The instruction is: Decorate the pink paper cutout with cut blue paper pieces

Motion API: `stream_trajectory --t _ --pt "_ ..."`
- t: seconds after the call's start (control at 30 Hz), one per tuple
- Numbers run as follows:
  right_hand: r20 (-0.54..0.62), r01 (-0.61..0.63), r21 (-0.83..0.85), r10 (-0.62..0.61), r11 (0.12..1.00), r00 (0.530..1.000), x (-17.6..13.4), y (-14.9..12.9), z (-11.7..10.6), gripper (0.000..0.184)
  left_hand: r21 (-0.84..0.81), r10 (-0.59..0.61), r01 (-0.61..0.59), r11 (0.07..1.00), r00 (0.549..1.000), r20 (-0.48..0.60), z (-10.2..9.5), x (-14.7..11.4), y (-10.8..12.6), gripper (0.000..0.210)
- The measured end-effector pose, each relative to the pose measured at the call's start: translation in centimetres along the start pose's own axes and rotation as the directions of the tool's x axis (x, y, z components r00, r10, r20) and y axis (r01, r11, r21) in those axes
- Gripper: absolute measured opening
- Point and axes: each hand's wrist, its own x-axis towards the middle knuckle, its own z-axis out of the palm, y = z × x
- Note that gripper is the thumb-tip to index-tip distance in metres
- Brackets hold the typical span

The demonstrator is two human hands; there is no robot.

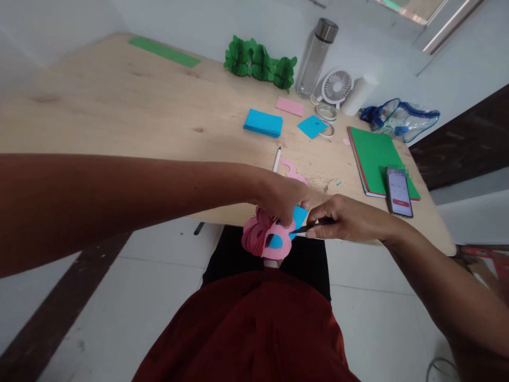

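My left hand (283,201) reaches across from the left, fingers bent down and closed on a bunch of layered pink paper cutouts (254,239) with curved edges and dark lines. A blue paper sheet (299,216) lies behind the front pink piece and shows through its opening. My right hand (342,218) is closed around a slim black tool (326,221), whose narrow end meets the right edge of the pink paper. Its exact kind is hard to make out. Both hands work at the table's front edge, above my lap.
Beyond my hands on the wooden table (119,122) lie a white marker (277,159), a pink cutout (296,172) and a blue paper stack (262,123). Green paper decorations (260,62), a bottle (316,58) and a small fan (337,86) stand behind. A phone (399,193) rests on green sheets (376,156).
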Motion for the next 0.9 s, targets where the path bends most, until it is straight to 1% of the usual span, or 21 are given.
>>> stream_trajectory --t 0.13,0.3,0.47,0.5,0.53,0.57,0.67,0.77,0.9 --pt "-0.045 0.014 -0.077 -0.018 0.997 0.999 -0.31 0.0 0.3 0.025 -0.013 -0.034 0.033 0.999 0.999 -0.015 -0.06 -0.13 0.02 0.029" --pt "-0.058 0.007 -0.097 -0.013 0.995 0.998 -0.41 -0.06 0.42 0.025 0.014 -0.029 0.029 0.999 1.0 -0.01 -0.12 -0.15 0.03 0.032" --pt "-0.025 -0.005 -0.078 0.003 0.997 1.0 -0.17 -0.18 0.15 0.025 0.026 0.005 -0.004 1.0 1.0 -0.021 -0.13 -0.52 0.51 0.024" --pt "-0.019 0.001 -0.076 -0.003 0.997 1.0 -0.13 -0.18 0.11 0.025 0.023 0.018 -0.017 1.0 0.999 -0.047 -0.14 -0.58 0.62 0.024" --pt "-0.015 0.008 -0.073 -0.009 0.997 1.0 -0.11 -0.17 0.07 0.025 0.028 0.018 -0.017 0.999 0.999 -0.05 -0.14 -0.61 0.71 0.025" --pt "-0.014 0.012 -0.071 -0.013 0.997 1.0 -0.09 -0.16 0.04 0.024 0.041 -0.014 0.015 0.999 1.0 -0.013 -0.15 -0.61 0.76 0.024" --pt "-0.011 0.018 -0.063 -0.018 0.998 1.0 -0.09 -0.16 0.0 0.023 0.045 -0.032 0.032 0.998 0.999 -0.003 -0.14 -0.46 0.73 0.024" --pt "-0.009 0.024 -0.065 -0.024 0.998 1.0 -0.11 -0.18 0.02 0.023 0.028 -0.025 0.025 0.999 1.0 -0.009 -0.07 -0.42 0.61 0.023" --pt "-0.022 -0.008 -0.079 0.006 0.997 1.0 -0.14 -0.24 0.06 0.022 0.03 0.003 -0.002 1.0 1.0 -0.031 0.03 -0.61 0.64 0.02"
